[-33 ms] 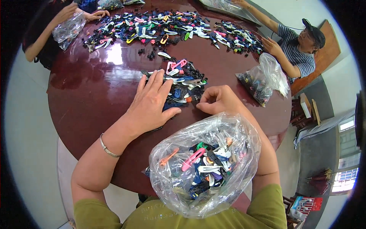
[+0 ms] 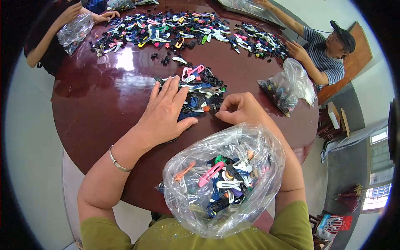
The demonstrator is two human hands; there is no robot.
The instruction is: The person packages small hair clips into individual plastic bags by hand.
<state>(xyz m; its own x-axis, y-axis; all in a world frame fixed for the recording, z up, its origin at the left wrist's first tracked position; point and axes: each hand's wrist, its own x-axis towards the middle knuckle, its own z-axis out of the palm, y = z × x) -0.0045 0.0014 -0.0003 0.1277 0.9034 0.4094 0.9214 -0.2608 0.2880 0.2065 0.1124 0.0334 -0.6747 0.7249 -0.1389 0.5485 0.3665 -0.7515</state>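
Note:
A small heap of hair clips [image 2: 201, 89], mostly black, navy and white with some pink, lies on the table in front of me. My left hand [image 2: 166, 110] rests flat over the heap's left side, fingers stretched forward and the thumb apart. At the heap's right edge, my right hand [image 2: 239, 109] is closed with thumb and forefinger together; whatever it may pinch is hidden. Close to my body, an open clear plastic bag [image 2: 177, 200] holds many mixed clips, among them a pink snap clip [image 2: 211, 174] and an orange one [image 2: 185, 171]. The bag partly covers my right forearm.
A long pile of clips [image 2: 166, 31] spreads across the far side of the round reddish-brown table [image 2: 96, 121]. A clear bag of dark clips [image 2: 277, 89] stands at right, near a person in a striped shirt [image 2: 314, 50]. Another person's hand [image 2: 71, 14] is beside a bag [image 2: 77, 33] at far left.

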